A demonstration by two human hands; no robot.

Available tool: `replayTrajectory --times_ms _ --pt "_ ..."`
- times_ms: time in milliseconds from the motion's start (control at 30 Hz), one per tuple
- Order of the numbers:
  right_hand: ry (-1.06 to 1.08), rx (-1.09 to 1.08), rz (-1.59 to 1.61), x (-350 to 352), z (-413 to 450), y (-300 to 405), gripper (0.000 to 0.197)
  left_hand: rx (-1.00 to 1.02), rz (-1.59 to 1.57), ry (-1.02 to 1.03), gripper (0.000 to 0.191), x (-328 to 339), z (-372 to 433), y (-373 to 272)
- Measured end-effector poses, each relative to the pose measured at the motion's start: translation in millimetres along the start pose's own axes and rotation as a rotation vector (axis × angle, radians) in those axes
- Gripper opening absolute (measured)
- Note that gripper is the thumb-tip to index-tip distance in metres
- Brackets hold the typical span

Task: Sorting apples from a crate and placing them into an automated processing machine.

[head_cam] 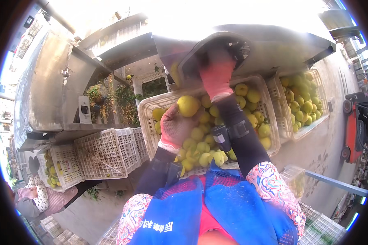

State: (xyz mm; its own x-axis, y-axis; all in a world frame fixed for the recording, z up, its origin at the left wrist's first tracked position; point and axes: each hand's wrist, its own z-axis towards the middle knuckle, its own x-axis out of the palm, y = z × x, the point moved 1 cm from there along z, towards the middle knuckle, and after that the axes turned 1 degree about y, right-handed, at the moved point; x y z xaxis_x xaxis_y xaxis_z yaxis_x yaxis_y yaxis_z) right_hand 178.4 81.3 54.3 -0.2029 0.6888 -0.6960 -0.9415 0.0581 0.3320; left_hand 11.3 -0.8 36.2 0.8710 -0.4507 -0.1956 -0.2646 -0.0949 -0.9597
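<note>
My left hand (173, 128), in a red coated glove, is above a white plastic crate (147, 122) with its fingers around a large yellow fruit (188, 106). Many yellow-green fruits (202, 147) fill the crate below it. My right hand (217, 76), gloved the same way, reaches up over the crate's far side into the mouth of a dark chute (190, 62). Blur and shadow hide its fingertips, so I cannot tell whether it holds anything. Black sleeves and wrist straps cover both forearms.
Another crate of fruit (320, 88) stands to the right. On the left are an upended white crate (101, 154) and a metal machine housing (46, 92). A person (53, 196) is beyond a fruit crate (69, 171). A red forklift (354, 131) and blue rail (335, 182) lie right.
</note>
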Motion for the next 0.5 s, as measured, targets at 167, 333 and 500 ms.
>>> replayTrajectory --times_ms 167,333,500 --pt "0.705 0.13 0.73 -55 -66 6 0.068 0.055 -1.065 0.11 0.049 -4 2 39" --pt "0.663 0.21 0.729 -72 -102 14 0.076 -0.066 -1.06 0.123 0.053 -8 -5 15" --pt "0.605 0.302 1.091 -83 -103 13 0.078 0.058 -0.826 0.024 0.057 1 -21 -13"
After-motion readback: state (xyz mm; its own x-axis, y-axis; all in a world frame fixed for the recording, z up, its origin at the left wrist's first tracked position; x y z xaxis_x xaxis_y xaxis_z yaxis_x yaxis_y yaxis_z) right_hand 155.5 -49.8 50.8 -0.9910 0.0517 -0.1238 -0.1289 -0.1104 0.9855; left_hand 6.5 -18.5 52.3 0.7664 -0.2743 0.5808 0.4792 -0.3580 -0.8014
